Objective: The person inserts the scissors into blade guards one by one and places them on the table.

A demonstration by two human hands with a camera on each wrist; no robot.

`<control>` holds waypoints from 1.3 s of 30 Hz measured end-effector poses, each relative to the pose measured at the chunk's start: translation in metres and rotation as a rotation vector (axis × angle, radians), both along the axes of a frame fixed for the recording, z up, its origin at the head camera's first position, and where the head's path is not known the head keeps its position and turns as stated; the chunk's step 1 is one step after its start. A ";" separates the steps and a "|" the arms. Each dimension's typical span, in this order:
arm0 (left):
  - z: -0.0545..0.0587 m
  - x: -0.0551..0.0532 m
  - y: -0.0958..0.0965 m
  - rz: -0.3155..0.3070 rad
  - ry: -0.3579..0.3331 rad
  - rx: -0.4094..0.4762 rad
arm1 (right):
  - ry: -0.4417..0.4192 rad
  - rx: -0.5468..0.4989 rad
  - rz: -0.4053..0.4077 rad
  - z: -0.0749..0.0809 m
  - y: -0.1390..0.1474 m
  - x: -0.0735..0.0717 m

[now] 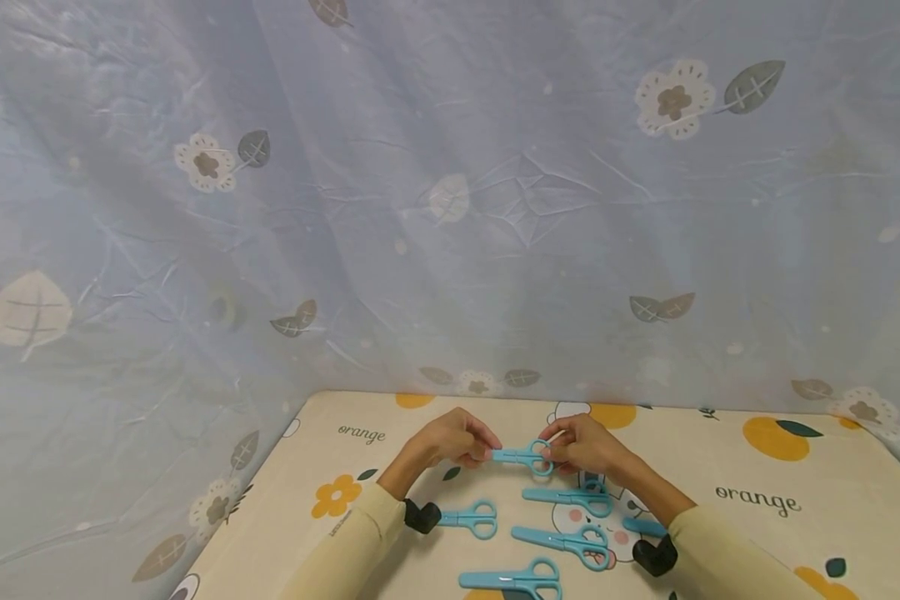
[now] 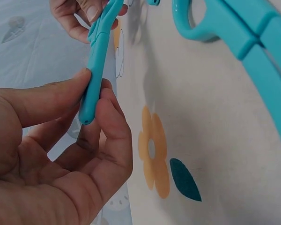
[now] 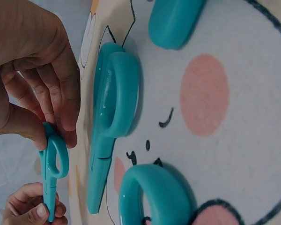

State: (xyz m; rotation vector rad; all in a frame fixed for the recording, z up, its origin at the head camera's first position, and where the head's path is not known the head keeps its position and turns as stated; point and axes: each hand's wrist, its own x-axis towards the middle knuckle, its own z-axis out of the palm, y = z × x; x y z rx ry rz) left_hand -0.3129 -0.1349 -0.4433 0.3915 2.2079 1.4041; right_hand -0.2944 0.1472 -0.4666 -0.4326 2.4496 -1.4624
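Observation:
Both hands hold one pair of light-blue scissors (image 1: 512, 456) above the table. My left hand (image 1: 453, 437) pinches the covered blade tip between thumb and fingers, plain in the left wrist view, where the scissors (image 2: 99, 54) slant upward. At the other end, my right hand (image 1: 583, 446) pinches a handle loop; the right wrist view shows its thumb and fingertips on the scissors' (image 3: 50, 171) top loop. Closest to the hands on the table lies a matching pair of scissors (image 1: 555, 496).
More blue scissors lie around: one pair (image 1: 461, 519) by the left wrist, another (image 1: 555, 539) in the middle, one (image 1: 495, 579) at the near edge, and one (image 1: 643, 526) partly hidden by the right wrist. A patterned cloth (image 1: 720, 454) covers the table; a grey-blue curtain (image 1: 450, 275) hangs behind.

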 end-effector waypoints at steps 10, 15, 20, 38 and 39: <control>-0.001 -0.001 0.002 0.031 0.027 -0.028 | 0.017 0.000 0.000 -0.005 -0.004 -0.006; -0.002 0.000 0.003 0.055 0.049 -0.060 | 0.037 0.041 -0.022 -0.007 -0.007 -0.008; -0.003 0.000 0.004 0.059 0.061 -0.068 | 0.060 0.060 -0.015 -0.007 -0.009 -0.011; -0.012 0.000 0.005 0.085 0.141 -0.164 | 0.053 0.112 -0.078 -0.005 -0.015 -0.010; -0.012 0.000 0.005 0.084 0.149 -0.170 | 0.054 0.117 -0.083 -0.005 -0.016 -0.010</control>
